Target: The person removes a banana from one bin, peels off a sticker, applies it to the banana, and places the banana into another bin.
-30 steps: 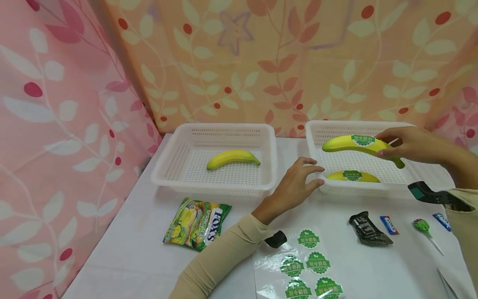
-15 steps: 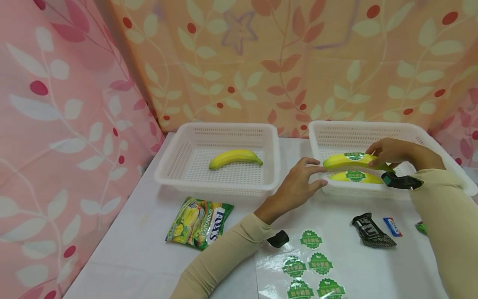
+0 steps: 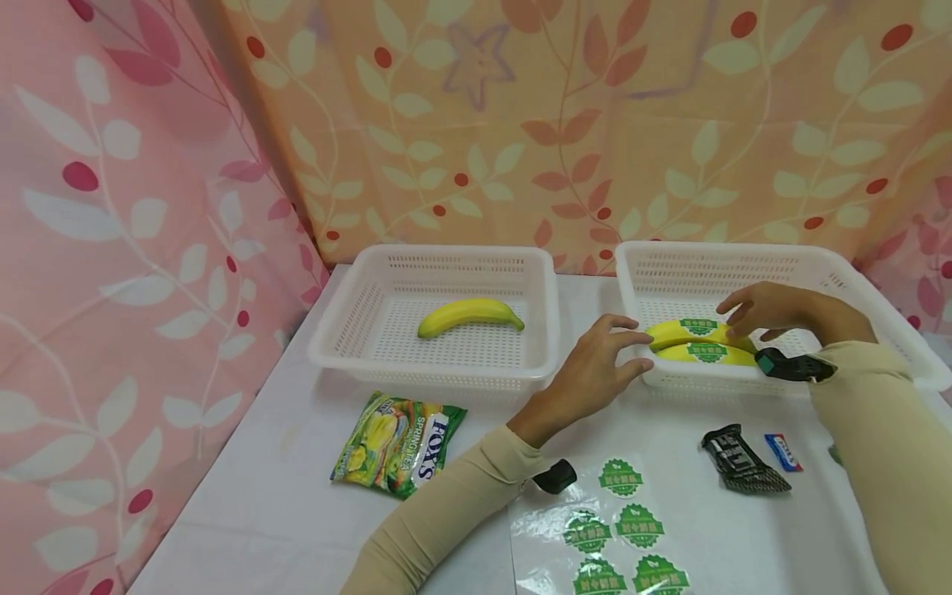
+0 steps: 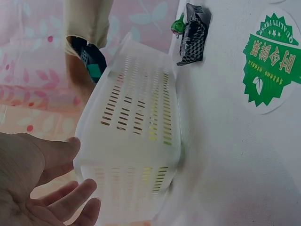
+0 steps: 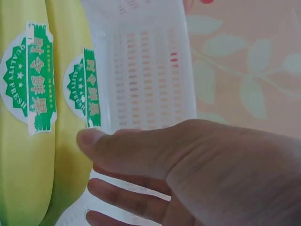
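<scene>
Two bananas with green stickers lie side by side in the right basket (image 3: 773, 256): a rear banana (image 3: 673, 334) and a front banana (image 3: 717, 354). My right hand (image 3: 781, 309) is over the rear banana's right end, its thumb tip right at the peel in the right wrist view and its fingers spread apart, gripping nothing. At the basket's near left corner is my left hand (image 3: 587, 372), fingers loosely bent, with fingertips right at the rim in the left wrist view. A third banana (image 3: 470, 316), with no sticker showing, lies in the left basket (image 3: 431, 376).
A green candy bag (image 3: 397, 444) lies before the left basket. A clear sheet of round green stickers (image 3: 621, 478) is near the front. Right of it are a black packet (image 3: 744, 463) and a small blue-and-red wrapped sweet (image 3: 783, 453). My right sleeve covers part of the table.
My right hand has lowered the stickered banana into the right basket, behind the front one, and let go of it. The left hand stays at the basket's corner.
</scene>
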Demonstrator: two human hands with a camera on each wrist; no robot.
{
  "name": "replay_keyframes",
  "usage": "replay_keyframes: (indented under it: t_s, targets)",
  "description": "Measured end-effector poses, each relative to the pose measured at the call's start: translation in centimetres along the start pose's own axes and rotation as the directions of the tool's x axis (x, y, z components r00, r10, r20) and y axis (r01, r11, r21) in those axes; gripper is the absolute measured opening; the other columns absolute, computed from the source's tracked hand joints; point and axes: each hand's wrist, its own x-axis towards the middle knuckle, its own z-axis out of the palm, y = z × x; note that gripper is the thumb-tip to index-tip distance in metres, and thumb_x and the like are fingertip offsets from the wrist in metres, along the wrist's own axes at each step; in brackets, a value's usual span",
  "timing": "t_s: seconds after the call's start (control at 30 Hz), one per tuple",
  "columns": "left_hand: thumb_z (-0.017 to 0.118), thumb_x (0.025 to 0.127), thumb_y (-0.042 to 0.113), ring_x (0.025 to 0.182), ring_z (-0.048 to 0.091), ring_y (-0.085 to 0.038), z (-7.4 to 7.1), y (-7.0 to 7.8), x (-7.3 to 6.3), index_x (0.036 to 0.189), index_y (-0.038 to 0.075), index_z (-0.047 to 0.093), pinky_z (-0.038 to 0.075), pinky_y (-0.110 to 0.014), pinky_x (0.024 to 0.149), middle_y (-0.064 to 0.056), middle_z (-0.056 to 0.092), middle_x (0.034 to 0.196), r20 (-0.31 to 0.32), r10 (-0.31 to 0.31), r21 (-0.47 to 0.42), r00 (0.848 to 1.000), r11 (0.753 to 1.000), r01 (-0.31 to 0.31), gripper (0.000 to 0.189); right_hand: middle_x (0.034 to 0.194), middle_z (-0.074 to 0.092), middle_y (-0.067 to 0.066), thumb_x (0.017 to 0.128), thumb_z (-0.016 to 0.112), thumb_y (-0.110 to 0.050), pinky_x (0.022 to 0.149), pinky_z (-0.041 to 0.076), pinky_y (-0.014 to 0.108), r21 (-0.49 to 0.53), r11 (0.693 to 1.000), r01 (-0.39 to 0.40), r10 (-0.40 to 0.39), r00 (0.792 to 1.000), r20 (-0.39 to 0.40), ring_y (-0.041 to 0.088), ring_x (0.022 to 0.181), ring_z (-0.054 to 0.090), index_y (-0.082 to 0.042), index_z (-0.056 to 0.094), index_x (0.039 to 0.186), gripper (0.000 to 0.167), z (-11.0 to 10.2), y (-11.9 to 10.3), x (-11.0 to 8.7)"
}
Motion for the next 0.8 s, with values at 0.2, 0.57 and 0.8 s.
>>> replay_keyframes:
  t_s: [0.2, 0.57, 0.8]
  targets:
    - [0.073, 0.102, 0.026, 0.138, 0.055, -0.015, 0.0, 0.0, 0.0, 0.141, 0.016, 0.07, 0.044, -0.018, 0.11, -0.002, 0.054, 0.152, -0.003, 0.002, 0.002, 1.0, 1.0, -0.002, 0.04, 0.134, 0.059, 0.042, 0.103, 0.07, -0.024, 0.086, 0.06, 0.061, -0.066, 0.991, 0.112, -0.121, 0.981, -0.151, 0.057, 0.116, 0.064, 0.016, 0.048, 0.144, 0.061, 0.9, -1.1, -1.3]
    - [0.073, 0.103, 0.027, 0.138, 0.055, -0.014, 0.2, -0.1, 0.0, 0.142, 0.018, 0.069, 0.045, -0.017, 0.109, -0.001, 0.053, 0.153, -0.003, 0.0, 0.012, 1.0, 1.0, 0.0, 0.041, 0.127, 0.07, 0.028, 0.106, 0.064, -0.037, 0.09, 0.055, 0.068, -0.183, 0.961, 0.207, -0.266, 0.873, -0.409, 0.052, 0.115, 0.065, 0.0, 0.063, 0.141, 0.051, 6.6, -4.7, -6.2]
    - [0.072, 0.103, 0.027, 0.138, 0.056, -0.015, 0.2, -0.1, -0.1, 0.142, 0.017, 0.069, 0.045, -0.018, 0.109, -0.002, 0.053, 0.153, -0.006, 0.015, 0.032, 1.0, 0.999, -0.014, 0.04, 0.147, 0.052, 0.037, 0.11, 0.056, -0.045, 0.097, 0.045, 0.078, -0.147, 0.967, 0.206, -0.25, 0.865, -0.435, 0.062, 0.131, 0.049, 0.002, 0.049, 0.153, 0.064, 10.8, -5.3, -7.7]
